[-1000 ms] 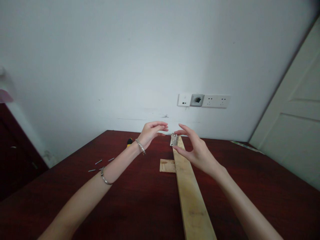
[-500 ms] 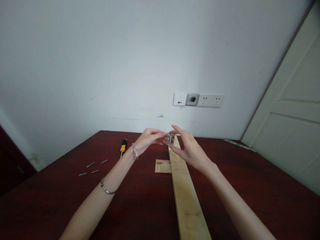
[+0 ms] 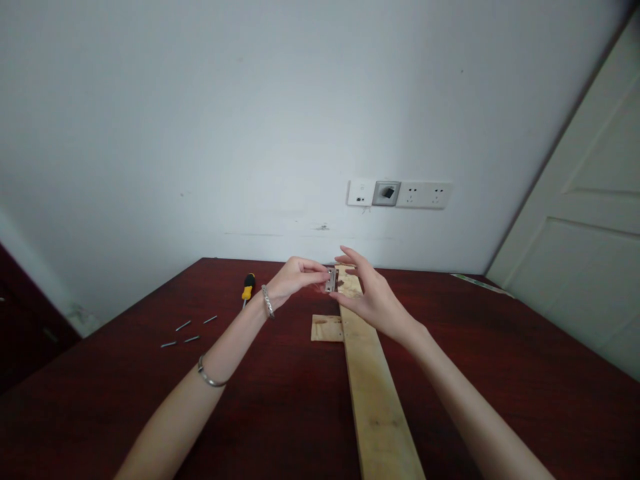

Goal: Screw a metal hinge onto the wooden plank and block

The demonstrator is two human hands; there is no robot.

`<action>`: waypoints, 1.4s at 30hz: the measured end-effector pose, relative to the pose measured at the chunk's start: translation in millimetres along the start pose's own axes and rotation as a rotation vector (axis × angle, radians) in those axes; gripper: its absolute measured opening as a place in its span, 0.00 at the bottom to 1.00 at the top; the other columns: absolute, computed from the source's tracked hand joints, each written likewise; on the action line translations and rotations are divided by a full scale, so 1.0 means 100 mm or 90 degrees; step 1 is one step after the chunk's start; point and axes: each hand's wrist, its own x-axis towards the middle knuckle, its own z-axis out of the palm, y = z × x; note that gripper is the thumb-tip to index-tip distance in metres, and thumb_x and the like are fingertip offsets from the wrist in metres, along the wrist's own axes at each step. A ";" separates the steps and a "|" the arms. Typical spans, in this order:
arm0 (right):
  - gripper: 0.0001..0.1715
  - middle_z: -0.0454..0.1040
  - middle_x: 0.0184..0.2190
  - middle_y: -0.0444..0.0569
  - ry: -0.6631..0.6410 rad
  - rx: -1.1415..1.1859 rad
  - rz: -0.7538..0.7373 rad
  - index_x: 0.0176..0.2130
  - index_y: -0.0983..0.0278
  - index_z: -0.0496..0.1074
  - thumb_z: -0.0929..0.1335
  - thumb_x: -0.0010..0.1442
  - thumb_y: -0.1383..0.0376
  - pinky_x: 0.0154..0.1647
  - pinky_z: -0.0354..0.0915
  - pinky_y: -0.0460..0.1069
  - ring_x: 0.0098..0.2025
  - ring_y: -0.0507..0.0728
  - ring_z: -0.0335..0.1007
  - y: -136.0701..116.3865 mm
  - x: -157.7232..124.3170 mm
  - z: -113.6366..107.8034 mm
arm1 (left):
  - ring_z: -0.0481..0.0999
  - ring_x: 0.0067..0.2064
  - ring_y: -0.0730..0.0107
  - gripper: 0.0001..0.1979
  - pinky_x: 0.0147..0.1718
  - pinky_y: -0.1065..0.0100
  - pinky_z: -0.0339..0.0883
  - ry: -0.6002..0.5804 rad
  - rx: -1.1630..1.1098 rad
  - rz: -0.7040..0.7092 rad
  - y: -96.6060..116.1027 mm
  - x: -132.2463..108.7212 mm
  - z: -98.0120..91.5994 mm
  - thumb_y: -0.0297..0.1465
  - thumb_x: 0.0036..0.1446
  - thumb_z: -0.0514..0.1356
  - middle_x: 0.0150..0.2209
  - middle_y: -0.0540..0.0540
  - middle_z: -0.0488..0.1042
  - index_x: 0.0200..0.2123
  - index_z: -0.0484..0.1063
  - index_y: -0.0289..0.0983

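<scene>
A small silver metal hinge (image 3: 331, 281) is pinched between the thumb and fingers of my left hand (image 3: 299, 277). It is held near the far end of a long pale wooden board (image 3: 375, 387). My right hand (image 3: 373, 293) is just right of the hinge, over the board, with its thumb and fingers spread apart. The right thumb tip is close to the hinge's lower edge; whether it touches I cannot tell. A short flat piece of wood (image 3: 327, 329) lies against or under the board's left side.
Left of my left hand lies a screwdriver (image 3: 249, 287) with a yellow and black handle. Several screws (image 3: 191, 339) are scattered further left on the dark red table (image 3: 280, 413). Wall sockets (image 3: 400, 194) are behind, and a thin strip (image 3: 483, 285) lies at the back right.
The hinge has shifted slightly left with my left hand and its plates have turned. My right fingers have opened further away from it. The view has moved a little.
</scene>
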 end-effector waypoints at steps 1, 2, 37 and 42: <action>0.45 0.62 0.55 0.54 0.013 0.075 0.043 0.62 0.55 0.46 0.70 0.52 0.64 0.55 0.62 0.60 0.56 0.60 0.61 0.03 0.01 0.00 | 0.72 0.26 0.74 0.12 0.31 0.71 0.67 -0.007 0.004 -0.001 0.01 -0.01 0.00 0.33 0.45 0.67 0.25 0.44 0.76 0.29 0.76 0.29; 0.47 0.62 0.55 0.55 0.020 0.159 0.095 0.61 0.55 0.46 0.71 0.50 0.63 0.53 0.63 0.60 0.55 0.60 0.63 0.06 0.02 0.01 | 0.73 0.26 0.74 0.12 0.31 0.70 0.67 -0.018 0.006 -0.001 0.01 -0.01 -0.01 0.34 0.45 0.67 0.25 0.44 0.76 0.28 0.76 0.29; 0.12 0.78 0.25 0.47 0.016 0.382 0.395 0.27 0.68 0.77 0.74 0.40 0.63 0.34 0.72 0.49 0.26 0.53 0.74 0.49 0.01 0.14 | 0.75 0.25 0.72 0.05 0.30 0.71 0.68 0.045 0.124 -0.015 -0.37 0.06 0.09 0.27 0.49 0.63 0.24 0.44 0.77 0.29 0.76 0.29; 0.13 0.78 0.25 0.47 0.013 0.390 0.403 0.28 0.68 0.76 0.74 0.40 0.62 0.33 0.72 0.49 0.25 0.52 0.74 0.51 0.01 0.13 | 0.75 0.25 0.72 0.06 0.30 0.71 0.68 0.044 0.122 -0.016 -0.40 0.05 0.10 0.28 0.49 0.63 0.25 0.43 0.77 0.29 0.76 0.29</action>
